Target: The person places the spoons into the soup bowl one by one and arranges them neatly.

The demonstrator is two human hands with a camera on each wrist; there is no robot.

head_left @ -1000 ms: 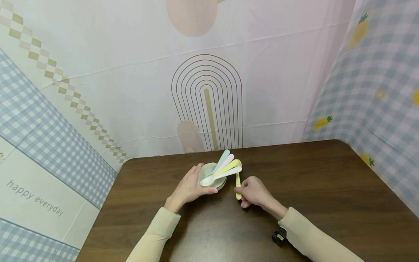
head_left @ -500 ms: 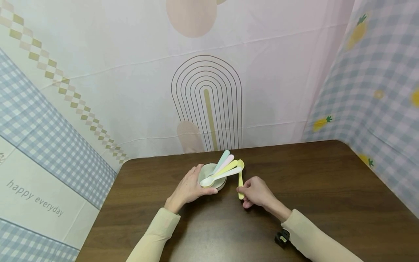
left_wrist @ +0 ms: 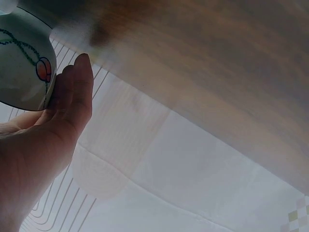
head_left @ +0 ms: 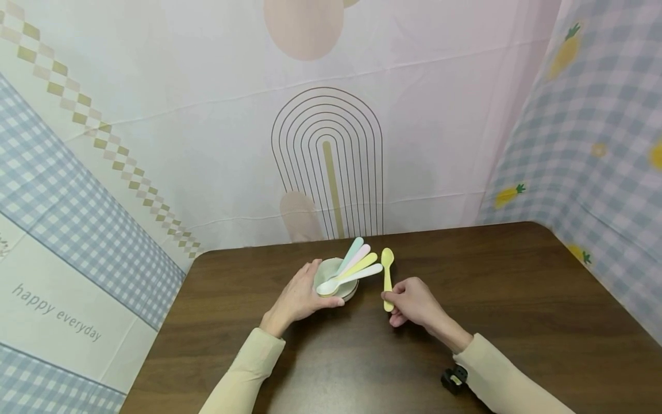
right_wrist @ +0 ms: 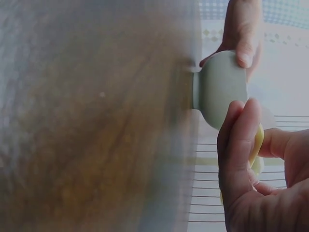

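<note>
My left hand (head_left: 299,296) holds a pale green bowl (head_left: 324,270) at its left, thumb at the near rim and fingers along the far side. A painted red flower shows on the bowl's outside (left_wrist: 24,72) in the left wrist view. Fanned out of the bowl to the right lie a mint spoon (head_left: 353,252), a pink spoon (head_left: 360,253), a yellow spoon (head_left: 365,263) and a white spoon (head_left: 362,272). Right of the bowl, my right hand (head_left: 419,302) pinches another yellow spoon (head_left: 387,273) by its handle, the spoon's head pointing away from me.
The dark brown wooden table (head_left: 331,356) reaches back to a patterned white cloth (head_left: 429,144). Checked cloth (head_left: 595,144) hangs at the right. A small black device (head_left: 454,379) sits at the right sleeve.
The yellow spoon in my right hand has moved right, away from the bowl, and its head is clear of the other spoons. The left hand and bowl have stayed put.
</note>
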